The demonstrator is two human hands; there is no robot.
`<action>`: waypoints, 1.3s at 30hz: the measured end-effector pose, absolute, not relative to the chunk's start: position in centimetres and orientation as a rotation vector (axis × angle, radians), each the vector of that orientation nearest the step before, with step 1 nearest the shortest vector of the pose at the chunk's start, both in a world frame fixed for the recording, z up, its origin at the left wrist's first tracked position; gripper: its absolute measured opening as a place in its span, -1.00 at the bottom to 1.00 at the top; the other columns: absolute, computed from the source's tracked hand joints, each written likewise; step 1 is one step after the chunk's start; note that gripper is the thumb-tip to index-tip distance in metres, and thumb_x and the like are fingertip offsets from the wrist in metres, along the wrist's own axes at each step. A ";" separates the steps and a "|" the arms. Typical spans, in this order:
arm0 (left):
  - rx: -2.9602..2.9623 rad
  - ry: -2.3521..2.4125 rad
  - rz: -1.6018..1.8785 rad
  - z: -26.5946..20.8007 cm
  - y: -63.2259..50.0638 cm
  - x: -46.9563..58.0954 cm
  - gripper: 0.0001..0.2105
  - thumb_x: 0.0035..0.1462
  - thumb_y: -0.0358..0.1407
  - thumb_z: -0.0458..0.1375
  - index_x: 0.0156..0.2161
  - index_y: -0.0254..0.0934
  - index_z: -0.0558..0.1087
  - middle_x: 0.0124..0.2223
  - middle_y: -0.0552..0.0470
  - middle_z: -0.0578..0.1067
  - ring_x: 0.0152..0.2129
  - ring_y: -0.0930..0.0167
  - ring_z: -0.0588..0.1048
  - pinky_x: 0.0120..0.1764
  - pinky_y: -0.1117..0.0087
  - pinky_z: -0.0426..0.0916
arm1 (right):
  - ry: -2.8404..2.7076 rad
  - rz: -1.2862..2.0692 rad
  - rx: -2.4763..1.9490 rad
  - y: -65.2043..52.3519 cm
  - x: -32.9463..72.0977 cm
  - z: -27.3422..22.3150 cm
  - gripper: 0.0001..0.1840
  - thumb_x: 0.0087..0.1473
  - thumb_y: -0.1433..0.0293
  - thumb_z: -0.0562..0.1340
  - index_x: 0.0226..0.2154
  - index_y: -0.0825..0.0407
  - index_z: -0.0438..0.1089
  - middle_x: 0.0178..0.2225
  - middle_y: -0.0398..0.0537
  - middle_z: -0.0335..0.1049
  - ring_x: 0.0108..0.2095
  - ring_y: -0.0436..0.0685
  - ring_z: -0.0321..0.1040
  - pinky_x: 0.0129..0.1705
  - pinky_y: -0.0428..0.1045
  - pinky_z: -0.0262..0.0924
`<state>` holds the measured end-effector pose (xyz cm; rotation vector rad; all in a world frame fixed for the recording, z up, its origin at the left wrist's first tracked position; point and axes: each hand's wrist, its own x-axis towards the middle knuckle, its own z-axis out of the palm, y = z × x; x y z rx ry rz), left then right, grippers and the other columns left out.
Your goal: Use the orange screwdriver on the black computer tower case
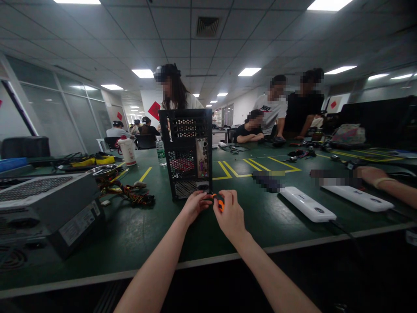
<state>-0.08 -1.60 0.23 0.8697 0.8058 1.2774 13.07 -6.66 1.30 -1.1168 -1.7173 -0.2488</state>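
Observation:
A black computer case (187,174) stands upright on the green table, its rear side turned to me with the perforated panels and port plate showing. My right hand (230,215) is closed round an orange-handled screwdriver (221,205), its thin shaft pointing toward the lower right corner of the case. Beside that corner, below the power socket (204,187), my left hand (196,206) has its fingers pinched together close to the screwdriver's front end. Whatever lies between those fingers is too small to make out.
Grey power supply units (48,208) with bundled cables (135,195) lie at left. A water bottle (160,152) and a white cup (127,151) stand behind. White power banks (308,204) lie at right, near another person's arm (391,184). A person stands behind the case.

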 end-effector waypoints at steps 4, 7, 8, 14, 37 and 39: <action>0.879 0.796 1.268 0.0 -1.4 -0.2 -0.75 -0.09 -0.35 0.13 -0.27 -0.33 0.21 -0.35 -0.09 0.46 -0.60 0.49 0.44 -0.56 0.52 0.29 | -1.674 -0.259 -1.018 -6.4 13.1 1.4 -0.80 -0.03 0.45 0.05 -0.26 0.07 0.10 -0.29 0.01 0.10 -0.24 0.10 0.14 -0.25 0.02 0.18; 0.873 0.811 1.268 0.1 -1.4 -0.2 -0.76 -0.09 -0.34 0.13 -0.27 -0.33 0.22 -0.35 -0.09 0.46 -0.59 0.49 0.44 -0.57 0.52 0.28 | -1.690 -0.247 -1.002 -6.3 13.1 1.5 -0.86 -0.02 0.46 0.03 -0.31 0.06 0.11 -0.31 -0.01 0.11 -0.25 0.09 0.14 -0.24 0.02 0.17; 0.869 0.817 1.270 0.1 -1.4 -0.2 -0.76 -0.09 -0.34 0.13 -0.27 -0.33 0.22 -0.35 -0.09 0.47 -0.60 0.49 0.44 -0.57 0.52 0.28 | -1.695 -0.242 -1.000 -6.3 13.1 1.5 -0.88 -0.02 0.46 0.03 -0.32 0.06 0.11 -0.31 -0.01 0.10 -0.25 0.09 0.14 -0.24 0.02 0.17; 0.853 0.808 1.264 0.1 -1.3 -0.3 -0.79 -0.10 -0.35 0.13 -0.31 -0.33 0.24 -0.40 -0.04 0.47 -0.62 0.51 0.42 -0.59 0.53 0.27 | -1.690 -0.122 -1.020 -6.4 13.3 1.5 -0.85 0.02 0.35 0.02 -0.31 0.06 0.09 -0.31 -0.03 0.09 -0.36 0.05 0.18 -0.40 -0.03 0.20; 0.826 0.818 1.279 0.2 -1.5 -0.2 -0.83 -0.11 -0.37 0.14 -0.36 -0.32 0.24 -0.52 0.07 0.40 -0.64 0.53 0.40 -0.56 0.53 0.25 | -2.037 -0.402 -0.884 -5.8 13.5 1.8 -0.87 0.04 0.46 -0.01 -0.33 0.06 0.21 -0.34 -0.05 0.27 -0.31 0.05 0.21 -0.27 -0.03 0.12; 0.827 0.819 1.279 0.2 -1.5 -0.3 -0.82 -0.11 -0.37 0.14 -0.35 -0.32 0.24 -0.51 0.06 0.41 -0.63 0.53 0.40 -0.56 0.53 0.25 | -1.999 -0.350 -0.872 -5.7 13.5 1.8 -0.86 0.06 0.44 -0.02 -0.32 0.05 0.21 -0.35 -0.06 0.29 -0.32 0.03 0.23 -0.29 -0.06 0.13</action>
